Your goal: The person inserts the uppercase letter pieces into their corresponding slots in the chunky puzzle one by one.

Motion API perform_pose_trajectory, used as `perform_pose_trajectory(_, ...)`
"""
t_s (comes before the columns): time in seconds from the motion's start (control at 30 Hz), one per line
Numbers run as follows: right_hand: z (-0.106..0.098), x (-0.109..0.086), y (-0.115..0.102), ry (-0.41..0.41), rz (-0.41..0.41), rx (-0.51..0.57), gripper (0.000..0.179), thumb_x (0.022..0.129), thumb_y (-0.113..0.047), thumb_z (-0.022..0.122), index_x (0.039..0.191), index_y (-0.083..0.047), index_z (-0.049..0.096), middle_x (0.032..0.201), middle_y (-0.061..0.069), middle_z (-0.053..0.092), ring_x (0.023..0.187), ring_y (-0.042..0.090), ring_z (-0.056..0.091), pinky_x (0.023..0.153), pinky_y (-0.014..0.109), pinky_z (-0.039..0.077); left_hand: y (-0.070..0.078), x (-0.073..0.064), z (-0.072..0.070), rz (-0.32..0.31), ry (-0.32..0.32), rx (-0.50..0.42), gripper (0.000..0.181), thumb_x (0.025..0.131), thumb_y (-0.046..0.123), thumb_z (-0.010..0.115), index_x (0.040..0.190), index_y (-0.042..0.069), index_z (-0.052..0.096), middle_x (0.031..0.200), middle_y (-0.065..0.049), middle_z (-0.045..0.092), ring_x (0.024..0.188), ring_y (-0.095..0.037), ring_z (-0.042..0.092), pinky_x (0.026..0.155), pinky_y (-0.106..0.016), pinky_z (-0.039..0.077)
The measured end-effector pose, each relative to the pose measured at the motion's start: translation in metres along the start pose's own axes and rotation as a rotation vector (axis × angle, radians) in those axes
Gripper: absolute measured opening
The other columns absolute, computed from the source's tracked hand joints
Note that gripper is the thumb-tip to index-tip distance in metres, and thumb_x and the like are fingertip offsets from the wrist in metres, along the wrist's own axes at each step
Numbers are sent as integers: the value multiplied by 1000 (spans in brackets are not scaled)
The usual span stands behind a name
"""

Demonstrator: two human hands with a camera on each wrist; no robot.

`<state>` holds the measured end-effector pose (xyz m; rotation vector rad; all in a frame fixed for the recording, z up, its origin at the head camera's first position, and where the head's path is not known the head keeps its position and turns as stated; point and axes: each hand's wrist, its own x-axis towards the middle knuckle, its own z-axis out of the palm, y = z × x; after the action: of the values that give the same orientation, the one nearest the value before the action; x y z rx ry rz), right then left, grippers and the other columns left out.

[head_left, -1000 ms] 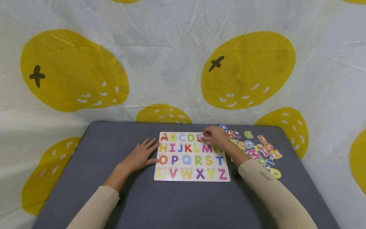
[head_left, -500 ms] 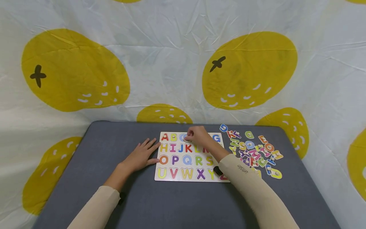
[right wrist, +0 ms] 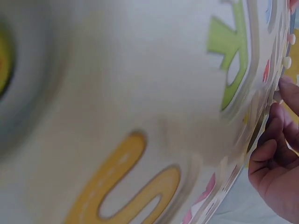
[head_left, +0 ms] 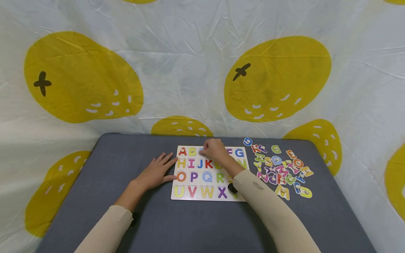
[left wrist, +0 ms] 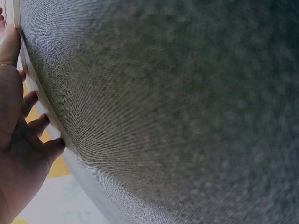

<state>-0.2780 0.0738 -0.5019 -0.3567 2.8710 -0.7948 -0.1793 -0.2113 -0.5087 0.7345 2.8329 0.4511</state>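
A white alphabet puzzle board (head_left: 212, 200) lies on the table, with coloured letter slots in rows. My left hand (head_left: 155, 171) rests at the board's left edge, fingers spread; the left wrist view shows this hand (left wrist: 28, 135) at the edge too. My right hand (head_left: 218, 151) is over the top row at the C slot. It pinches a blue letter puzzle piece (head_left: 201, 151), mostly hidden by the fingers. In the right wrist view, the thumb and fingertips of this hand (right wrist: 278, 154) meet at a small knob. Knobbed pieces A (head_left: 182, 151) and B (head_left: 192, 151) sit in their slots.
Several loose knobbed letter pieces (head_left: 281, 170) lie scattered to the right of the board, some overlapping. A G piece (head_left: 248, 141) lies at the table's back edge. The grey table (head_left: 152, 218) meets a white curtain (head_left: 180, 80) with yellow fruit prints.
My right hand has moved left along the top row, from near the E and F slots to the C slot, with the blue piece in its fingers. The left hand has stayed in place.
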Motion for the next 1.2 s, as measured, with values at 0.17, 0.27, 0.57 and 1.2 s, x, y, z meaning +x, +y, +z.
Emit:
perform_pose_trajectory(0.17,1,0,-6,-7,45,11,34,87,-37,84,72,-13,66,69,-1,64,62,14,60,54,24,45,-1,1,0,8,-1,-1,82,96,54,66,163,17,36,168,-18,31,155,-48,24,117,-73,26)
perform_pose_trajectory(0.27,1,-2,-8,-6,64,13,34,88,-37,84,72,-12,67,69,0,65,61,14,61,54,24,46,-2,1,1,8,-2,4,83,96,55,66,163,18,35,168,-17,30,155,-47,24,117,-72,26)
perform_pose_trajectory(0.57,-5,-9,-6,-18,109,88,33,88,-38,84,73,-13,67,74,2,66,65,16,62,56,26,48,-1,1,0,9,-4,1,82,97,54,66,163,17,35,168,-17,31,155,-47,24,117,-72,27)
perform_pose_trajectory(1.2,-49,-42,43,1,-27,153,20,95,-26,77,106,-10,74,93,3,70,84,19,61,78,34,52,0,-1,7,3,17,1,82,96,54,66,163,17,34,169,-17,29,156,-47,22,117,-72,25)
